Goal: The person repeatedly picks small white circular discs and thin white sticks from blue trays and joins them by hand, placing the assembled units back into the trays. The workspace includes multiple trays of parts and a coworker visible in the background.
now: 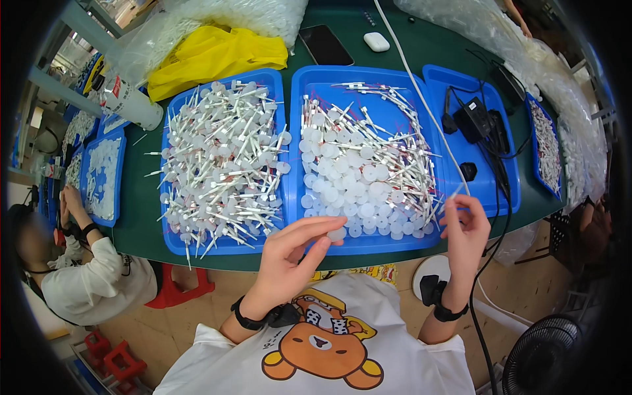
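Observation:
My left hand [288, 260] is closed in a pinch on a translucent white disc [336, 234] at the front edge of the middle blue tray [296, 131]. That tray holds loose discs [339, 181] and thin white stick-like parts with red wires [411, 155]. My right hand [466, 234] is raised beside the tray's right front corner. Its thumb and fingertips are pinched on a small thin whitish piece [455, 191], whose exact kind is too small to tell. In the left blue tray [285, 99], white sticks joined to discs [224, 158] are piled high.
A third blue tray [434, 76] holds black power adapters [473, 118] and cables. A white cable [421, 85] crosses the trays. Behind lie a phone [326, 45], a white earbud case [376, 42] and a yellow bag [217, 59]. A co-worker [92, 276] sits at left; a fan [543, 355] stands lower right.

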`<action>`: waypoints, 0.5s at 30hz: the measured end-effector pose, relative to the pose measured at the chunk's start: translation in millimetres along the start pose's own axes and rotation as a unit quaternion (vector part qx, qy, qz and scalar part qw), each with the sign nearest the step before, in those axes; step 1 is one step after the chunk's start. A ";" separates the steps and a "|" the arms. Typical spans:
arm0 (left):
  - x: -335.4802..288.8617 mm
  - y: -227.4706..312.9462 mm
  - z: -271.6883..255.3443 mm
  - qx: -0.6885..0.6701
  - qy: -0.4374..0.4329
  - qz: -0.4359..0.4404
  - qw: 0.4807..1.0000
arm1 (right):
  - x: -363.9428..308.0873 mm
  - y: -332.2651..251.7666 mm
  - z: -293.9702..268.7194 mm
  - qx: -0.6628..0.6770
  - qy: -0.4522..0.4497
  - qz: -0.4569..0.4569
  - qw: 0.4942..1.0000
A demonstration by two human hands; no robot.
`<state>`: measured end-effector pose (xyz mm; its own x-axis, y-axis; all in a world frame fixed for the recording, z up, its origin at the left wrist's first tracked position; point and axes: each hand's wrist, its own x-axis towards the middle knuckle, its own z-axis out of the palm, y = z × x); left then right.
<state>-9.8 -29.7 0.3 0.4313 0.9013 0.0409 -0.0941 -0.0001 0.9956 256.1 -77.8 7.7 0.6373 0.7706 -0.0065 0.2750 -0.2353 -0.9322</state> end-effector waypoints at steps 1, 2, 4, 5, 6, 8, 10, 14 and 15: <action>-0.9 1.1 -0.2 -0.036 -0.010 -0.011 0.999 | -5.5 -6.7 4.3 0.081 0.009 -0.031 0.996; -1.9 2.1 -0.4 -0.071 -0.021 -0.021 0.997 | -10.4 -12.3 5.3 0.162 0.019 -0.062 0.985; -2.7 4.7 -2.1 -0.124 -0.037 -0.042 0.991 | -23.5 -21.4 0.0 0.200 -0.035 -0.117 0.972; -2.2 5.2 -3.3 -0.142 -0.043 -0.054 0.987 | -32.5 -28.3 3.2 0.224 -0.062 -0.136 0.963; -2.1 5.4 -4.5 -0.160 -0.049 -0.066 0.984 | -41.0 -34.9 7.1 0.249 -0.090 -0.155 0.952; -2.9 -0.3 -6.5 -0.187 -0.071 -0.063 0.978 | -58.3 -47.3 13.8 0.293 -0.158 -0.155 0.930; -3.8 -1.3 -6.2 -0.221 -0.089 -0.061 0.969 | -65.5 -51.4 21.2 0.311 -0.211 -0.172 0.910; -7.1 1.0 -0.9 -0.264 -0.104 -0.057 0.957 | -67.1 -48.4 31.1 0.316 -0.272 -0.206 0.885; -8.2 1.1 -0.3 -0.266 -0.105 -0.054 0.957 | -65.6 -48.9 33.5 0.309 -0.278 -0.214 0.884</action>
<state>-13.7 -37.1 1.0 0.6295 0.7769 0.0107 -0.4571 0.3591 0.8137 176.7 -97.0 41.6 0.0707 0.9231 0.3780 -0.1508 0.3845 -0.9107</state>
